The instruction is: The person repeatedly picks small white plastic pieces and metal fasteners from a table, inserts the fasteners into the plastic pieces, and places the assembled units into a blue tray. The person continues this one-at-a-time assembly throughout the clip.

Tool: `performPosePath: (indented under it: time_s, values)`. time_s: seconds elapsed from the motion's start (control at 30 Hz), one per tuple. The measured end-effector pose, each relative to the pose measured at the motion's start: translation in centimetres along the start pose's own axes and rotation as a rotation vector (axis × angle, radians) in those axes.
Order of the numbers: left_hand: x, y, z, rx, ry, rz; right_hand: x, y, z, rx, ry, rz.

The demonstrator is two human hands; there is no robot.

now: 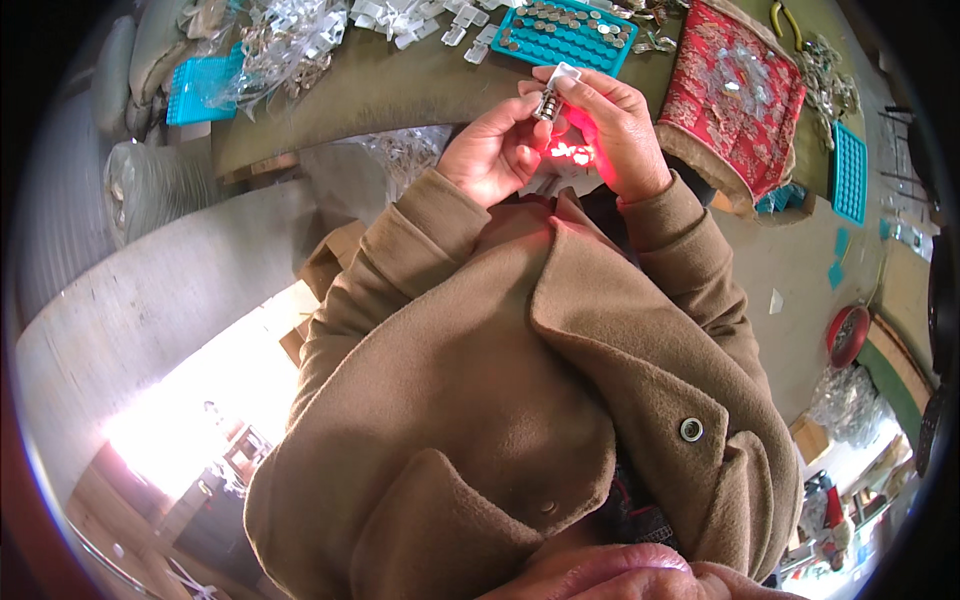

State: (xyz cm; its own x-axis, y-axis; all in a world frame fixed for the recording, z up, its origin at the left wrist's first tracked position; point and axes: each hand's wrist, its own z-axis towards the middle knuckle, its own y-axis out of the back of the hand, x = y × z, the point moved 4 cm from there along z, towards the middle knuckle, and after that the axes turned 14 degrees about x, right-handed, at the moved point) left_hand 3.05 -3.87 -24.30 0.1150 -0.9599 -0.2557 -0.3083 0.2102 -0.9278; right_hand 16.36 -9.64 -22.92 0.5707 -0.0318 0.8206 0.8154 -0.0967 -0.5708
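Between my hands is a small white plastic battery case (565, 73), with a stack of silvery round cells (546, 106) showing at its lower end. My left hand (490, 152) pinches the case from the left, its fingertips at the silvery cells. From the right, my right hand (618, 128) grips the white upper part with thumb and fingers. Red lights (572, 154) glow just below the case and tint the right palm. Whether they hang from the case by a wire cannot be made out. Beyond the hands lies a teal tray (520, 62) holding many coin cells.
White plastic cases (470, 20) and clear bagged parts (285, 45) lie along the far bench (400, 85). Another teal tray (203, 90) is at left. A red patterned cloth (700, 90) bears clear pieces at right, near yellow-handled pliers (787, 22) and bundled wires (828, 85).
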Motion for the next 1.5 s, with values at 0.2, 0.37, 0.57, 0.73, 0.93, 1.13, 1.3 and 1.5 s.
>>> performPosePath:
  time_s: [0.2, 0.37, 0.57, 0.73, 0.93, 1.13, 1.3, 1.5]
  values:
    - [1.5, -0.1, -1.4, -0.05, -0.003, -0.138, -1.0, 0.4, -0.4, 0.124, -0.088, -0.03]
    - [1.2, -0.1, -2.1, -0.11, -0.066, -0.114, -1.1, -0.9, -1.4, 0.188, 0.085, -0.188]
    - [1.6, 0.2, -2.9, -0.01, 0.086, 0.007, -0.5, -2.9, -3.5, 0.017, 0.318, -1.139]
    - [1.3, 1.6, -4.0, -0.096, 0.11, 0.069, -1.2, -4.5, -3.9, -0.07, 0.454, -1.31]
    - [0.6, 3.7, -4.4, -0.045, 0.16, 0.287, -2.5, -5.2, -4.3, -0.077, 0.256, -1.237]
    - [-0.5, 2.6, -4.0, 0.107, -0.011, 0.828, 3.1, 0.3, -6.1, -0.465, 0.175, -1.259]
    - [-0.4, 2.5, -3.3, 0.093, 0.056, 0.707, 8.3, 6.1, -8.5, -0.885, 0.046, -1.461]
    - [0.4, 2.4, -1.7, 0.135, 0.144, 0.589, 8.5, 8.9, -7.6, -0.813, -0.039, -1.525]
